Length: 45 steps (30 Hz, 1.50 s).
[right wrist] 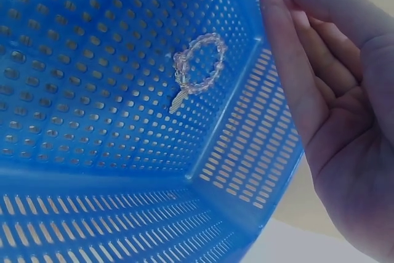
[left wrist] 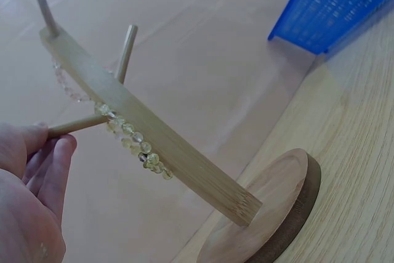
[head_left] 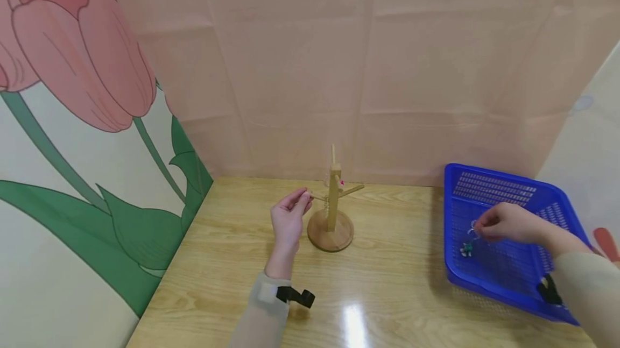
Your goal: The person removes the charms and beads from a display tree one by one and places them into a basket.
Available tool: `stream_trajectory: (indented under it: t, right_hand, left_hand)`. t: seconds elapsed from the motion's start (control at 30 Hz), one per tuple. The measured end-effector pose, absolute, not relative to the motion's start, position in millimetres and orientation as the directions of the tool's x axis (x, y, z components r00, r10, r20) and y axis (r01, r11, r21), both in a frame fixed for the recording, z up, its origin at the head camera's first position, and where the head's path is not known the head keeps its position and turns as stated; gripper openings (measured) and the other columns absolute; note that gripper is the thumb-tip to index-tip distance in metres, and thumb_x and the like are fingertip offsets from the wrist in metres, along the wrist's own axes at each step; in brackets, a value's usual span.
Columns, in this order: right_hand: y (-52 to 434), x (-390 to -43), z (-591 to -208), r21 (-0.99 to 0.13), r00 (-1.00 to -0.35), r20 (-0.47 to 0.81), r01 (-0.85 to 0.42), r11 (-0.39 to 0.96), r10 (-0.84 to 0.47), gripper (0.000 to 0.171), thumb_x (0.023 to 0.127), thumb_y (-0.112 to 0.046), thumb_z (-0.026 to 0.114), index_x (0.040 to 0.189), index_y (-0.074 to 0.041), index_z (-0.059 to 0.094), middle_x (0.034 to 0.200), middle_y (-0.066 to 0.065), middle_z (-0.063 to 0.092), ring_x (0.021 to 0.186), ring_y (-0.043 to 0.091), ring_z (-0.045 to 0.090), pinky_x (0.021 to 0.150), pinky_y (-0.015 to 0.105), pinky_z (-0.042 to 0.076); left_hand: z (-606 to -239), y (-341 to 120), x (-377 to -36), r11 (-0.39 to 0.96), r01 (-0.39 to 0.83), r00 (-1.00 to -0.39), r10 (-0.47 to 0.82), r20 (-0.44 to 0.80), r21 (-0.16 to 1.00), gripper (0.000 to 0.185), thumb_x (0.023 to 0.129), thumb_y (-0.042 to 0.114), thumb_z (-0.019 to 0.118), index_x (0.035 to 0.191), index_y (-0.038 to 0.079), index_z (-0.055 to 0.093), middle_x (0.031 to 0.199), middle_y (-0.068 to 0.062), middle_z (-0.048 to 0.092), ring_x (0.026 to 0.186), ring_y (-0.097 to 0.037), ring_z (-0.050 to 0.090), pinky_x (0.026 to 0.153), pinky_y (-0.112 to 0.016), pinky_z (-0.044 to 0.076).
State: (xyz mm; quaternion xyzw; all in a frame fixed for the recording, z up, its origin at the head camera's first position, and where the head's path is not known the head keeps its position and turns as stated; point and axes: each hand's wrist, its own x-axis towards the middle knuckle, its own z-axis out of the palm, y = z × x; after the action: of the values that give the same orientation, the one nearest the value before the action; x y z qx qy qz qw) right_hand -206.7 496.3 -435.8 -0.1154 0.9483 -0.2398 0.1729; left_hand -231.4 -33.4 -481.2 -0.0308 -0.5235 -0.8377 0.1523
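Observation:
A wooden peg stand (head_left: 332, 213) rises from a round base in the middle of the table. My left hand (head_left: 306, 197) pinches the tip of its left peg (left wrist: 77, 125). A bracelet of pale yellow beads (left wrist: 134, 140) hangs from that peg against the post (left wrist: 160, 137). My right hand (head_left: 479, 227) is inside the blue basket (head_left: 499, 186) and pinches a thin pale loop (head_left: 472, 228) at its fingertips (right wrist: 274, 1). A clear bead bracelet (right wrist: 200, 66) with a small tassel lies on the basket floor (right wrist: 80, 60).
A small greenish item (head_left: 466, 251) lies in the basket near my right hand. A tulip-print wall (head_left: 77, 122) borders the table on the left, a pink wall (head_left: 368, 68) stands behind it, and light glares off the table's near edge (head_left: 353, 321).

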Motion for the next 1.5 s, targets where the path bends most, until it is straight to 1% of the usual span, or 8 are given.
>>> stream_trajectory:
  t: [0.27,0.5,0.6,0.77,1.03,1.1,1.37,1.5]
  right_hand:
    - [490,-215,-446,-0.424,-0.936,-0.198,-0.185,0.886,-0.290,0.020,0.101,-0.021,0.074,0.083,-0.014,0.075,0.072,-0.005,0.065,0.067,0.010,0.060,0.058,0.026,0.051]
    - [485,-223,-455,-0.390,-0.954,-0.176,-0.157,0.907,-0.241,0.015,0.099,-0.017,0.075,0.086,-0.011,0.078,0.071,-0.004,0.066,0.065,0.013,0.059,0.057,0.027,0.051]
    - [483,-226,-456,-0.393,-0.954,-0.185,-0.147,0.908,-0.235,0.013,0.099,-0.015,0.074,0.091,-0.006,0.080,0.073,-0.002,0.067,0.068,0.016,0.060,0.057,0.030,0.053]
    - [482,-228,-456,-0.383,-0.957,-0.208,-0.113,0.917,-0.204,0.014,0.100,-0.014,0.073,0.094,-0.003,0.081,0.076,0.000,0.069,0.070,0.018,0.062,0.059,0.033,0.055]
    - [483,-229,-456,-0.373,-0.960,-0.206,-0.104,0.922,-0.192,0.016,0.099,-0.011,0.073,0.099,0.004,0.079,0.081,0.003,0.073,0.073,0.021,0.067,0.062,0.038,0.061]
    - [484,-229,-455,-0.368,-0.959,-0.210,-0.102,0.924,-0.189,0.017,0.099,-0.011,0.073,0.099,0.005,0.079,0.080,0.003,0.073,0.073,0.021,0.067,0.062,0.039,0.061]
    - [490,-233,-452,-0.336,-0.965,-0.162,-0.141,0.931,-0.205,0.020,0.095,-0.012,0.076,0.101,0.006,0.080,0.087,0.008,0.077,0.076,0.021,0.070,0.068,0.048,0.065]
    - [494,-232,-451,-0.332,-0.967,-0.141,-0.154,0.931,-0.210,0.021,0.094,-0.015,0.079,0.101,0.005,0.080,0.090,0.011,0.078,0.079,0.026,0.073,0.073,0.054,0.066]
  left_hand:
    - [-482,-32,-234,-0.407,0.291,-0.950,-0.229,0.212,0.866,0.017,0.098,-0.003,0.076,0.113,-0.012,0.076,0.110,-0.036,0.073,0.090,-0.019,0.079,0.085,-0.032,0.067]
    - [-485,-32,-236,-0.398,0.295,-0.950,-0.222,0.221,0.869,0.020,0.097,-0.001,0.078,0.114,-0.012,0.076,0.110,-0.034,0.074,0.102,-0.044,0.076,0.085,-0.033,0.067]
    - [-484,-32,-235,-0.404,0.292,-0.951,-0.222,0.217,0.867,0.018,0.097,-0.002,0.078,0.113,-0.011,0.077,0.112,-0.038,0.072,0.104,-0.048,0.074,0.085,-0.033,0.067]
    - [-483,-32,-233,-0.401,0.290,-0.950,-0.227,0.213,0.869,0.017,0.097,-0.001,0.078,0.112,-0.010,0.078,0.112,-0.039,0.071,0.103,-0.045,0.076,0.084,-0.033,0.067]
    - [-482,-32,-234,-0.405,0.287,-0.952,-0.225,0.209,0.868,0.017,0.097,-0.002,0.077,0.113,-0.010,0.077,0.101,-0.017,0.080,0.091,-0.021,0.079,0.085,-0.033,0.067]
    - [-482,-32,-234,-0.406,0.287,-0.952,-0.224,0.210,0.868,0.017,0.097,-0.002,0.077,0.113,-0.011,0.077,0.100,-0.015,0.080,0.090,-0.018,0.079,0.085,-0.033,0.067]
    - [-483,-33,-234,-0.401,0.289,-0.951,-0.227,0.212,0.869,0.017,0.098,-0.002,0.077,0.113,-0.010,0.077,0.108,-0.033,0.075,0.091,-0.020,0.079,0.085,-0.033,0.067]
    - [-483,-33,-233,-0.399,0.281,-0.953,-0.224,0.204,0.873,0.017,0.098,0.000,0.078,0.113,-0.008,0.078,0.108,-0.030,0.076,0.092,-0.022,0.079,0.086,-0.033,0.066]
